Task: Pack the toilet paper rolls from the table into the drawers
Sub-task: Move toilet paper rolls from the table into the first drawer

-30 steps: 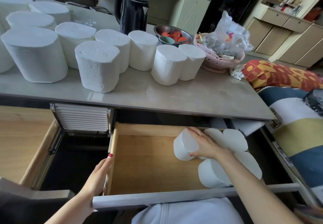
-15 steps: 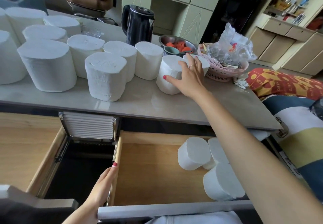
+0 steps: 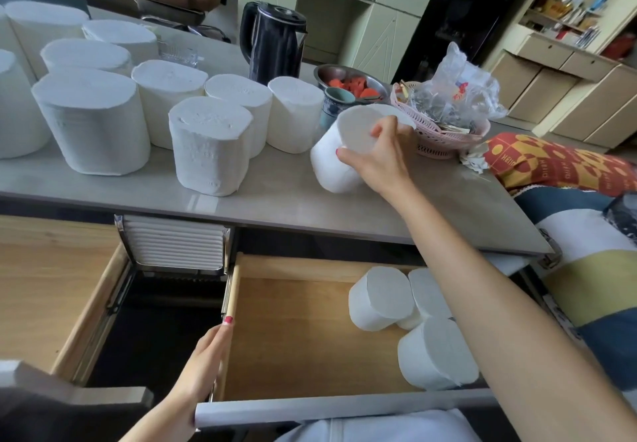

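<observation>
Head view, the only one I have. The right hand [image 3: 377,162] grips a white toilet paper roll [image 3: 339,157], fingers [image 3: 382,129] curled over its flat top and thumb on its side; the roll is tilted, its lower edge at or just above the counter [image 3: 286,197], and I cannot tell which. The paper looks soft and faintly embossed, the rolls squat cylinders with slightly dented rims. The standing rolls [image 3: 206,148] crowd the left and middle of the counter, upright, several touching. The left hand [image 3: 203,369] rests on the left wall of the open drawer [image 3: 296,338], fingers closed lightly over its edge. Inside that pale wooden drawer, the packed rolls [image 3: 379,298] lie at the right side, touching one another.

The counter top is smooth, grey and glossy. Behind the held roll I see a black kettle [image 3: 272,42], a metal bowl [image 3: 351,81] of red pieces and a pink plastic basket [image 3: 444,131] holding crumpled clear bags. Pale green cabinets [image 3: 348,11] stand beyond.
</observation>
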